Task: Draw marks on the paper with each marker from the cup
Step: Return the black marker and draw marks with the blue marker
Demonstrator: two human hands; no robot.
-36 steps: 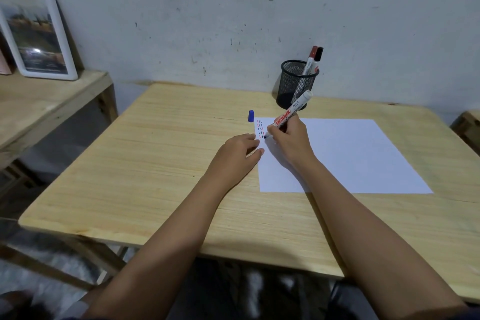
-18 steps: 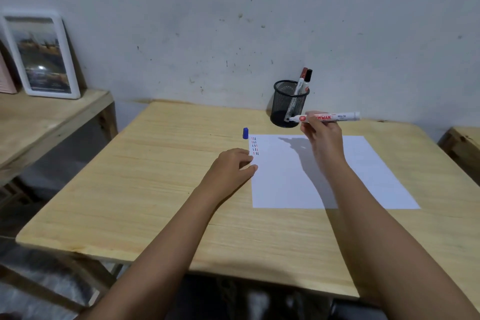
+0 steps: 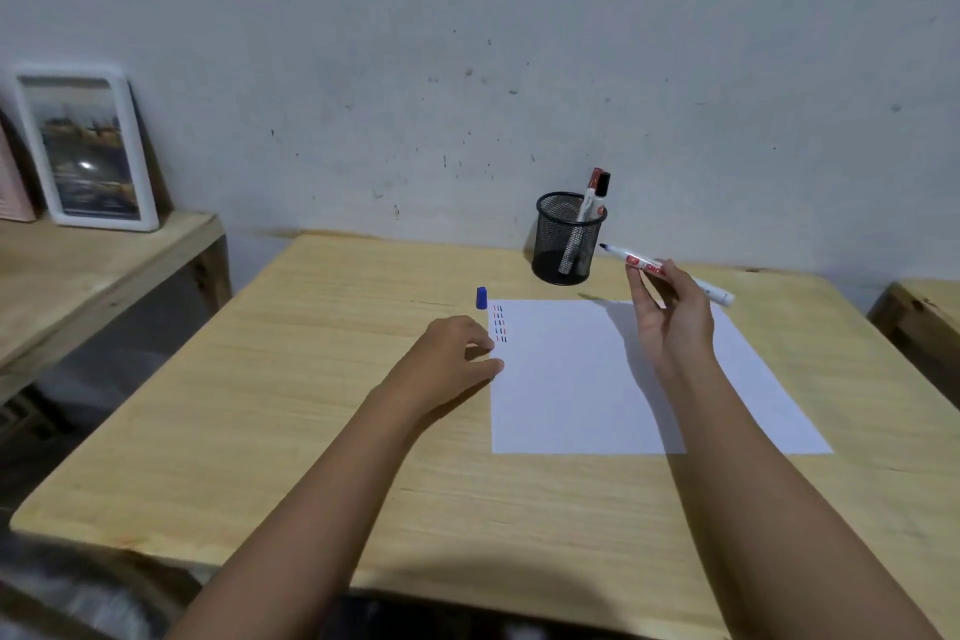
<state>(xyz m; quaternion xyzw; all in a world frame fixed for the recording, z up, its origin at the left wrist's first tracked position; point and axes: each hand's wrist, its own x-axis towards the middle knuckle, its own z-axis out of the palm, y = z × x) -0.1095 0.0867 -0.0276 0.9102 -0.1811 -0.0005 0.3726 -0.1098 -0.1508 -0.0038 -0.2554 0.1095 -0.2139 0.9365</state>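
Where the paper lies: white sheet of paper [image 3: 623, 379] flat on the wooden desk [image 3: 311, 405], a short column of red, blue and dark dashes at its far-left corner.
Right hand [image 3: 672, 322]: raised above the paper, fingers closed round an uncapped marker [image 3: 670, 273] — the marker lies nearly level, its dark tip pointing left toward the cup.
Left hand [image 3: 452, 359]: resting on the desk at the paper's left edge, fingers loosely curled, fingertips touching the sheet, gripping nothing.
Cup [image 3: 569, 239]: black mesh, upright beyond the paper near the wall, two capped markers [image 3: 592, 203] leaning inside.
Blue cap [image 3: 481, 298]: standing on the desk — just beside the paper's far-left corner.
Side shelf [image 3: 93, 265]: a framed picture [image 3: 83, 146] leaning on the wall.
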